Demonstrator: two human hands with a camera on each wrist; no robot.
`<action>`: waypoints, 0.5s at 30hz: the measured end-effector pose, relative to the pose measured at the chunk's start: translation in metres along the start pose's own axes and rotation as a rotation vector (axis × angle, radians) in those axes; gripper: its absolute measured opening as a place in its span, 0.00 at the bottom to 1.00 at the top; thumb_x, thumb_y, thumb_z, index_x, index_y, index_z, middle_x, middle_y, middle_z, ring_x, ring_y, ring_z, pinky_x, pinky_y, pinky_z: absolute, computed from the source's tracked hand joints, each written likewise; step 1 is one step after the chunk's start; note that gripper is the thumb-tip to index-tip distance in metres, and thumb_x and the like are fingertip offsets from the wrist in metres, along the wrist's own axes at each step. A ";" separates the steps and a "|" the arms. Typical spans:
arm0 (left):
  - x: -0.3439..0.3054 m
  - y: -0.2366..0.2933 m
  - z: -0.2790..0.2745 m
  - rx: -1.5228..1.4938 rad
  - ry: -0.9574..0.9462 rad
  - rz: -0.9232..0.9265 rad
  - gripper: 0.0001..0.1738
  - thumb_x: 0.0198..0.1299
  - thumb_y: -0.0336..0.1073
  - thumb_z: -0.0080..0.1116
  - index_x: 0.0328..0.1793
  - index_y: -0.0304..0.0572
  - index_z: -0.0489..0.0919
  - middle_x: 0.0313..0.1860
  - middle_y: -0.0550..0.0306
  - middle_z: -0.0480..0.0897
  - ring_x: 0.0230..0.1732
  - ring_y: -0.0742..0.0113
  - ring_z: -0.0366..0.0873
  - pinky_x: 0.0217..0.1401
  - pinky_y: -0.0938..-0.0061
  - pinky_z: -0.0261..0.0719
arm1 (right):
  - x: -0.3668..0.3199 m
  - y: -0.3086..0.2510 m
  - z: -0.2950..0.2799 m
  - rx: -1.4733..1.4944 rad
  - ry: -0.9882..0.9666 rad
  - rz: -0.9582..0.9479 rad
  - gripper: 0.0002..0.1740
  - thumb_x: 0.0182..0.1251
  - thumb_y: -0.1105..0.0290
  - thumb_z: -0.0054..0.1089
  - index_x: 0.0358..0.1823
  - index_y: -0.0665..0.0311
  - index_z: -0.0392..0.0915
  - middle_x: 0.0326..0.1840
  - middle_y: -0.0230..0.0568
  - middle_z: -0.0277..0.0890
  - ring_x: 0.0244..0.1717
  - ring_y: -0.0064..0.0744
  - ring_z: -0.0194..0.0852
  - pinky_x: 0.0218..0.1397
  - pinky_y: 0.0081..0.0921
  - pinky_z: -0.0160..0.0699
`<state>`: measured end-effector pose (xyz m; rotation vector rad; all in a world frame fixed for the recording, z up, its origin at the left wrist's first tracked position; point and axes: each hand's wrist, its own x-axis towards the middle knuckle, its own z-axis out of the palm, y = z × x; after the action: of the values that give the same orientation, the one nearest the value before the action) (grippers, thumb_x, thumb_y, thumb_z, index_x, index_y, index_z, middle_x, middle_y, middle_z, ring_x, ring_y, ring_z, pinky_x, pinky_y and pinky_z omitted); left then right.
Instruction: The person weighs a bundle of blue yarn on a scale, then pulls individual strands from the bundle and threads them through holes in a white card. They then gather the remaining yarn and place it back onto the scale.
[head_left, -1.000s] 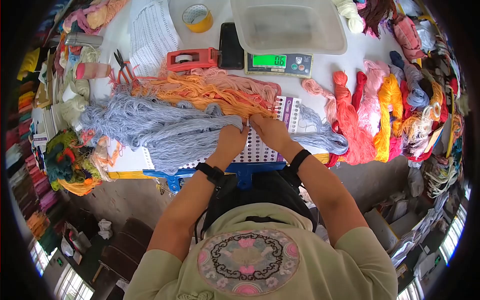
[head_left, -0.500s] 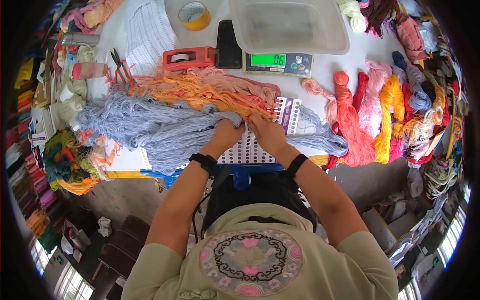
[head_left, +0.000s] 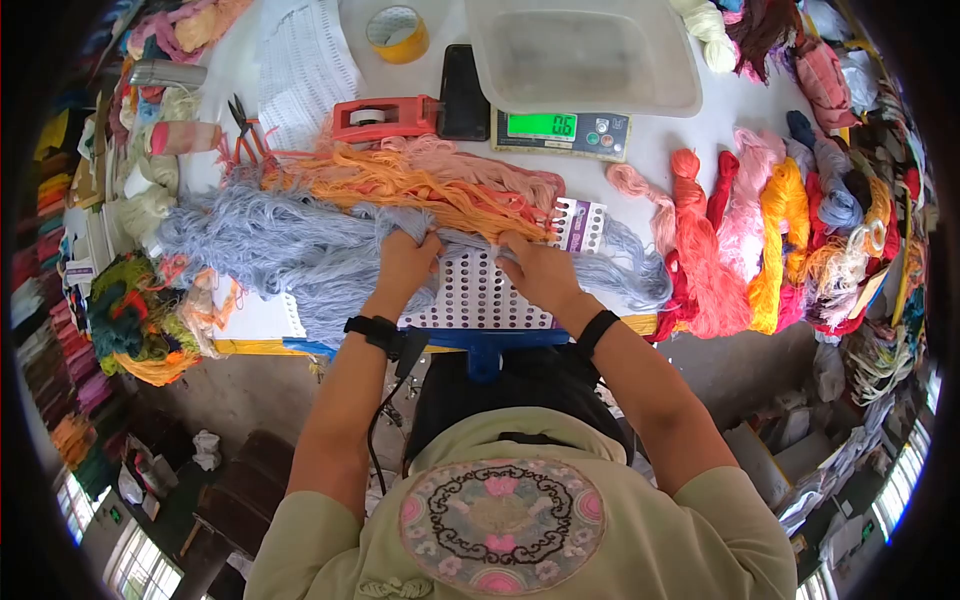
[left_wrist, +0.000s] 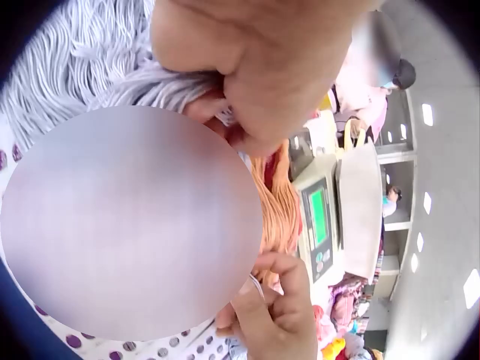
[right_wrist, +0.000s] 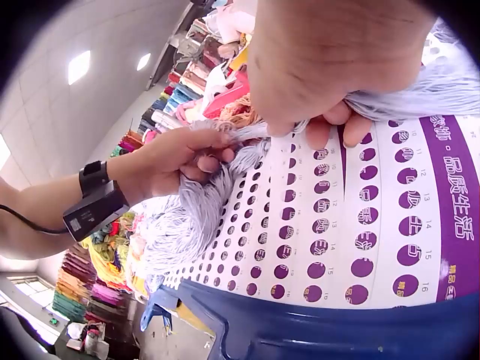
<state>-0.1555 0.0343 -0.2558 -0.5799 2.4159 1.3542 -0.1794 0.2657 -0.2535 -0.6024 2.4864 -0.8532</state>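
A thick bundle of grey-blue yarn (head_left: 290, 240) lies across white punched cards (head_left: 485, 290) with rows of holes and a purple stripe. My left hand (head_left: 408, 265) grips the yarn near the bundle's right end, fingers curled around the strands. Farther right, my right hand (head_left: 540, 270) pinches a thinner part of the same yarn, thumb against fingers. Strands stretch between both hands in the right wrist view, where the left hand (right_wrist: 176, 161) shows side-on. A loose yarn tail (head_left: 635, 275) trails beyond the right hand. Orange yarn (head_left: 430, 190) lies just behind.
A scale (head_left: 560, 135) reading 0.6, a clear plastic bin (head_left: 590, 100), a phone (head_left: 465, 95), a red tape dispenser (head_left: 385, 118) and pliers (head_left: 243, 130) stand behind the yarn. Coloured skeins (head_left: 705, 240) line the right side. A blue clamp-like part (head_left: 485, 350) sits at the front edge.
My left hand has moved left with the yarn, opening a gap from the right hand. The yarn tail on the right has shifted a little left. The right hand stays nearly in place.
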 end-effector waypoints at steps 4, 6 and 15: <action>-0.004 0.002 -0.007 -0.393 -0.075 -0.129 0.13 0.62 0.37 0.57 0.36 0.29 0.80 0.25 0.52 0.83 0.17 0.71 0.76 0.21 0.77 0.72 | 0.003 0.007 0.007 0.020 0.028 -0.018 0.15 0.65 0.58 0.60 0.48 0.53 0.71 0.25 0.44 0.80 0.27 0.48 0.81 0.28 0.42 0.76; -0.003 0.004 -0.004 -0.477 -0.082 -0.196 0.14 0.61 0.37 0.59 0.36 0.29 0.81 0.25 0.53 0.83 0.18 0.73 0.74 0.21 0.77 0.71 | 0.004 0.008 0.008 0.035 0.045 -0.032 0.14 0.65 0.58 0.59 0.48 0.52 0.71 0.24 0.44 0.79 0.27 0.47 0.81 0.28 0.42 0.76; -0.015 0.009 0.005 -0.767 -0.268 -0.338 0.11 0.57 0.36 0.65 0.38 0.34 0.83 0.25 0.62 0.78 0.20 0.78 0.68 0.21 0.81 0.61 | 0.009 0.009 0.001 0.084 0.006 0.011 0.13 0.66 0.56 0.57 0.48 0.51 0.72 0.25 0.44 0.80 0.30 0.50 0.81 0.32 0.45 0.77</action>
<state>-0.1463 0.0457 -0.2445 -0.8637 1.4536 2.0171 -0.1884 0.2667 -0.2621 -0.5581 2.4432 -0.9510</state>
